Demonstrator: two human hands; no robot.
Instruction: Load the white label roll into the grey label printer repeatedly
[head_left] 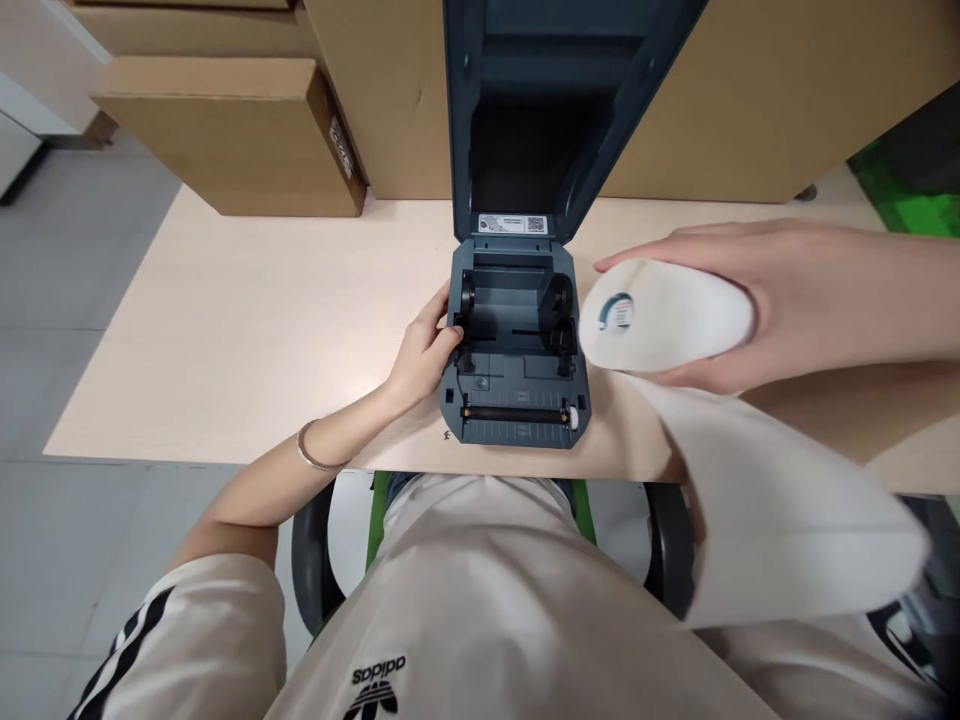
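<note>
A dark blue-grey label printer stands on the table with its lid raised, showing an empty roll bay and a black roller near the front. My left hand grips the printer's left side, thumb over the rim and fingers mostly hidden. To the right of the printer, my right hand holds a white paper roll with its flat end and core turned up. From this roll a loose strip of paper curls down over the table edge toward my body.
The light wood table ends just in front of my lap. A cardboard box sits at its back left, and larger cardboard stands behind the printer. Chair armrests lie below the front edge.
</note>
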